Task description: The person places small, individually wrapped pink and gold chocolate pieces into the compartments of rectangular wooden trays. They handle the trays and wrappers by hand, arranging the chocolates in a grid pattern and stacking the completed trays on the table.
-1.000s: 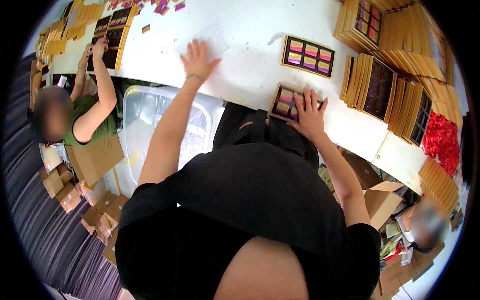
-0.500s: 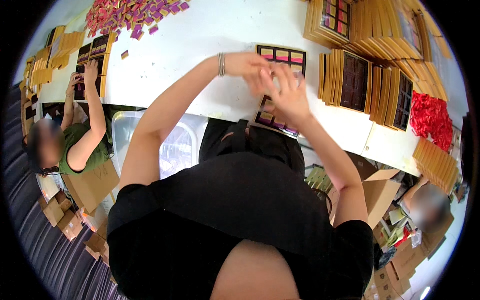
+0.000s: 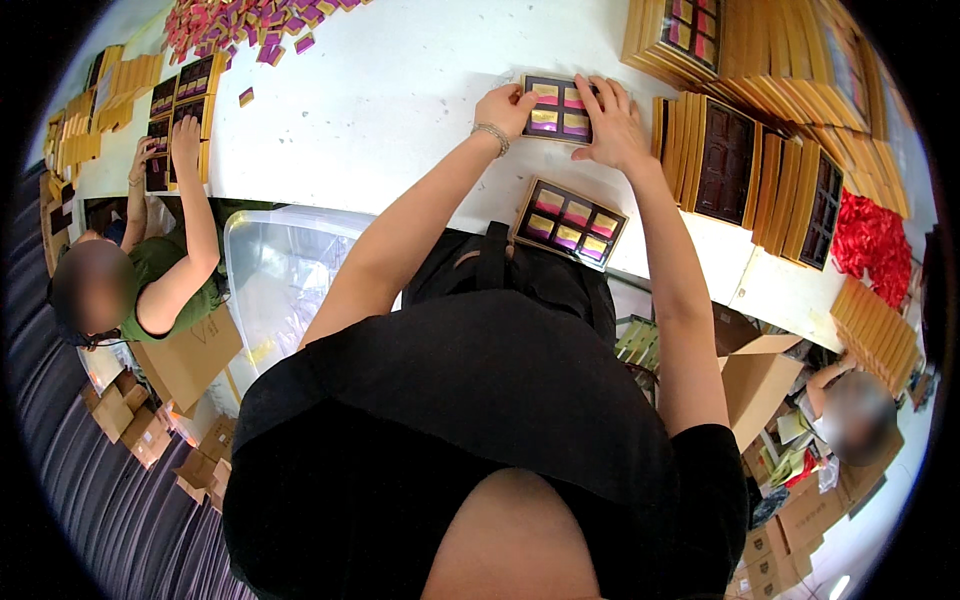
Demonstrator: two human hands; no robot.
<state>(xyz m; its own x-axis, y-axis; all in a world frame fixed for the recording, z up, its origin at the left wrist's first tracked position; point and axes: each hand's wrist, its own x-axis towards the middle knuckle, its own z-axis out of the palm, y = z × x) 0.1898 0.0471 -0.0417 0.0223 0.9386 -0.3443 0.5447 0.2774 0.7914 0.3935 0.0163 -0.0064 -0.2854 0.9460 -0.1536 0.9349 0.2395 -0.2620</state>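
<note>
A shallow dark box (image 3: 558, 124) with gold edges lies on the white table in front of me. Its compartments hold pink, purple and gold squares. My left hand (image 3: 503, 111) is closed on the box's left edge, the thumb at the rim. My right hand (image 3: 615, 128) lies with spread fingers over the right end, its thumb stretched toward the near edge and partly covering the squares there. Closer to me, a second box (image 3: 570, 222) of the same kind sits tilted at the table's front edge, filled with similar squares, and neither hand touches it.
Stacks of gold-edged boxes (image 3: 725, 160) stand close to my right hand, with red crumpled material (image 3: 870, 235) beyond. Loose purple and pink squares (image 3: 270, 25) lie in a heap at the far left. One co-worker (image 3: 165, 265) works at left, another (image 3: 850, 410) at right.
My hands were overlapping and blurred above the boxes; now they are apart, one at each end of the far box. The near box, partly covered before, is fully visible.
</note>
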